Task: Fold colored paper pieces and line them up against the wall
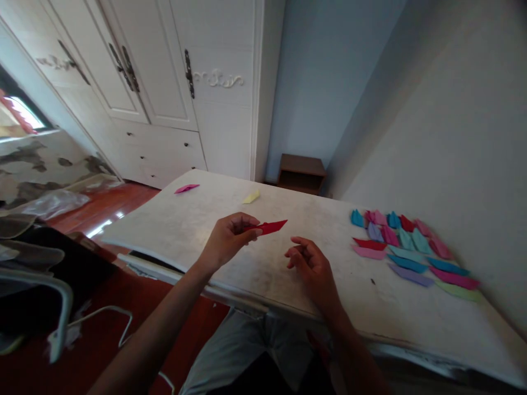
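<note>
White tabletop [321, 219] runs below a white wardrobe [230, 126]. Thumb and fingers of the left hand [236, 233] pinch the left end of a red folded paper [274, 226], held above the tabletop with its pointed end toward the right. Near that point is the right hand [308, 263], its fingers loosely curled and partly open. Farther out, 2 folded papers lie well apart: yellow [251, 197] and pink [186, 188]. Many coloured folded papers [405, 240] sit grouped at right, near a pale wall [453, 137].
</note>
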Tool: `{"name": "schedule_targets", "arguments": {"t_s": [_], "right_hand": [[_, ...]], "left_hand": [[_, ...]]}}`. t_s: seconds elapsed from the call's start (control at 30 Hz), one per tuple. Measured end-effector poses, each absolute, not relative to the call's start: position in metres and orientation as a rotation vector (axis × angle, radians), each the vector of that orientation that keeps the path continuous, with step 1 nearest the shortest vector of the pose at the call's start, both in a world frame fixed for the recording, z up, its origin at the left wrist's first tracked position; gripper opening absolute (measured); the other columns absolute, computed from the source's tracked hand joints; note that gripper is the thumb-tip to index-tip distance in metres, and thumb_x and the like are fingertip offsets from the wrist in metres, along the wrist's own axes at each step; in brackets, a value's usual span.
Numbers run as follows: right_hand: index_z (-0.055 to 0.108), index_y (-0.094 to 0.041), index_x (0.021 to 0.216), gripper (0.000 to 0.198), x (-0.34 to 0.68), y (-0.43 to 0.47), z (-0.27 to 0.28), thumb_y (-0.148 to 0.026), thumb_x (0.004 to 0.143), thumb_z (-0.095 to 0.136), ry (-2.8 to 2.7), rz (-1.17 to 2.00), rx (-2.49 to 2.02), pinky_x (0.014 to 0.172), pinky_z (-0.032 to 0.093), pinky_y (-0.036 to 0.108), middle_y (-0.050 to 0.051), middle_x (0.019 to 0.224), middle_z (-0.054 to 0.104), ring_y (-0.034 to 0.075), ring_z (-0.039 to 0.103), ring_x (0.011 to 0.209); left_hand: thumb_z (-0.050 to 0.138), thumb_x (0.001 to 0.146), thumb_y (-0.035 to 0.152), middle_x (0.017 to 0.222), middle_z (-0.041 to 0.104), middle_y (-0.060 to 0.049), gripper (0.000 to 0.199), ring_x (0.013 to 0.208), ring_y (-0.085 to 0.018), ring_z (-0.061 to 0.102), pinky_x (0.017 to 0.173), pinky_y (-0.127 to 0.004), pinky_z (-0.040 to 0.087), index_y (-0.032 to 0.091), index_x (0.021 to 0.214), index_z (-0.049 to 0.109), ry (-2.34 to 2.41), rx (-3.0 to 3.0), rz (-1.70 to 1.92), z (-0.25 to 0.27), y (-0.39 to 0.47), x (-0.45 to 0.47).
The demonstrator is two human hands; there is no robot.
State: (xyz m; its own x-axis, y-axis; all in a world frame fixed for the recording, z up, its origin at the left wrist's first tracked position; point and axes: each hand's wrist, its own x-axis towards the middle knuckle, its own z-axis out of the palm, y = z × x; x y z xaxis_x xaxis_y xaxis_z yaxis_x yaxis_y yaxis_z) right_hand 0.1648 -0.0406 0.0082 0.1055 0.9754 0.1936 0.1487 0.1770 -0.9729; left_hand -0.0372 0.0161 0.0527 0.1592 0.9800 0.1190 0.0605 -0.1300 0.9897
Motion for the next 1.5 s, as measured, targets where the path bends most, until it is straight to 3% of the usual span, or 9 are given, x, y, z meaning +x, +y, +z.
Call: {"name": "schedule_targets", "arguments": {"t_s": [0.2,0.4,0.63,0.93,1.13,1.3,1.5], "right_hand": [[0.063,-0.018,0.093,0.028,0.196,-0.058,0.023,-0.044,0.088,0.056,-1.24,0.785,-1.29,0.055,0.047,0.024,0.003,0.077,0.068,0.013,0.061,0.061],[0.061,-0.019,0.069,0.033,0.24,-0.082,0.029,-0.046,0.087,0.057,-1.137,0.627,-1.444,0.05,0.043,0.023,-0.002,0.055,0.058,0.012,0.054,0.05],[0.059,-0.019,0.066,0.036,0.286,-0.099,0.016,-0.049,0.086,0.061,-1.04,0.644,-1.477,0.049,0.04,0.023,-0.002,0.052,0.056,0.011,0.051,0.047],[0.061,-0.018,0.064,0.041,0.295,-0.102,0.016,-0.051,0.087,0.057,-0.999,0.652,-1.568,0.045,0.038,0.022,-0.001,0.053,0.059,0.01,0.049,0.043],[0.061,-0.018,0.062,0.042,0.308,-0.099,0.019,-0.052,0.086,0.056,-1.064,0.624,-1.724,0.043,0.038,0.023,0.001,0.056,0.065,0.011,0.051,0.041],[0.061,-0.019,0.06,0.041,0.322,-0.092,0.019,-0.049,0.087,0.052,-1.113,0.54,-1.875,0.043,0.037,0.024,0.0,0.052,0.064,0.012,0.05,0.038],[0.061,-0.021,0.058,0.041,0.341,-0.082,0.019,-0.042,0.09,0.049,-1.238,0.471,-2.02,0.049,0.038,0.026,-0.002,0.045,0.059,0.013,0.054,0.04]], "left_hand": [[0.077,0.066,0.029,0.074,0.07,-0.002,0.025,0.062,-0.011,0.06,0.055,-0.022,0.046,0.015,0.086,0.069,0.894,1.414,0.988,0.043,0.006,0.023],[0.079,0.065,0.03,0.066,0.067,0.0,0.026,0.058,-0.01,0.058,0.054,-0.021,0.043,0.015,0.084,0.068,0.82,1.218,1.005,0.03,-0.009,0.088],[0.077,0.067,0.034,0.063,0.066,0.0,0.028,0.052,-0.009,0.055,0.049,-0.02,0.041,0.015,0.087,0.07,0.834,1.142,0.94,0.018,-0.02,0.136],[0.075,0.069,0.034,0.067,0.071,-0.003,0.029,0.058,-0.014,0.063,0.049,-0.022,0.047,0.015,0.09,0.071,0.894,1.237,0.852,0.02,-0.02,0.138],[0.067,0.075,0.029,0.061,0.068,-0.001,0.014,0.053,-0.014,0.061,0.048,-0.022,0.045,0.018,0.083,0.071,0.849,1.704,0.627,0.021,0.001,0.144],[0.068,0.077,0.027,0.084,0.073,-0.005,0.02,0.069,-0.019,0.066,0.065,-0.028,0.051,0.019,0.095,0.073,0.842,2.199,0.54,0.021,0.019,0.16],[0.062,0.085,0.028,0.111,0.067,-0.01,0.03,0.094,-0.026,0.066,0.083,-0.036,0.051,0.021,0.113,0.069,0.904,2.575,0.365,0.027,0.013,0.181]]}}
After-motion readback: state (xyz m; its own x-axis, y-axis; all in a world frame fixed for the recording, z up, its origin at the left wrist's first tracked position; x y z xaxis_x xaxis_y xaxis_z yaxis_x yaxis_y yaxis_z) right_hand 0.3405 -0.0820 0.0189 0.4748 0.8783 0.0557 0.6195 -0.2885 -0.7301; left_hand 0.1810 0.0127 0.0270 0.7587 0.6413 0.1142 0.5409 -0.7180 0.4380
